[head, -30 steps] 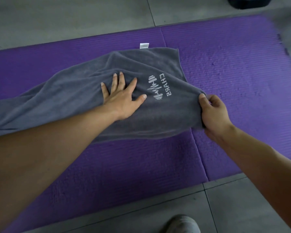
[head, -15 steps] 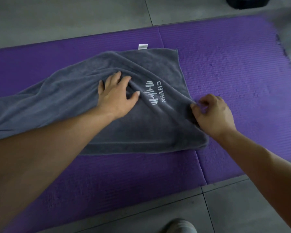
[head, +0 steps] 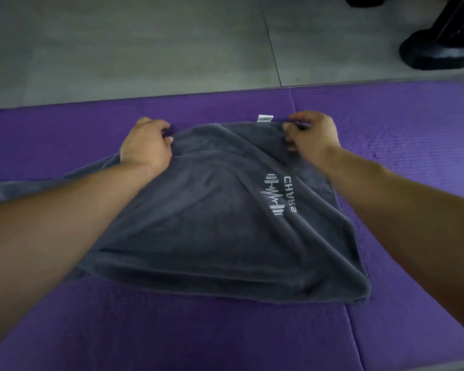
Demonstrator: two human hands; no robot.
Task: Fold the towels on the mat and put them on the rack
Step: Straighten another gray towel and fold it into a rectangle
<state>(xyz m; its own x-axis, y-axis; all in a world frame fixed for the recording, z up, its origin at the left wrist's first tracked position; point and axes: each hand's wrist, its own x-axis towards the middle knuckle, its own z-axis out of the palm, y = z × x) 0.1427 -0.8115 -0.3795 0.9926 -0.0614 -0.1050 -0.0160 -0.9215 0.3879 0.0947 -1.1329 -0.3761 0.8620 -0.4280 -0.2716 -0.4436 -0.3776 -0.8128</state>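
A dark grey towel (head: 212,223) with a white logo lies on the purple mat (head: 198,336), its left end trailing off past the frame's left edge. A small white tag sticks out at its far edge. My left hand (head: 145,145) pinches the far edge of the towel on the left. My right hand (head: 314,137) pinches the same far edge at the right corner, next to the tag. Both forearms stretch over the cloth. No rack is in view.
Grey tiled floor (head: 145,49) lies beyond the mat. A black base of some equipment (head: 439,49) stands at the top right, just past the mat's far edge. The mat has a seam running toward me on the right side.
Both hands left the towel's middle and right edge and moved to its far edge, where they now pinch it. The view has come closer and tipped further forward.
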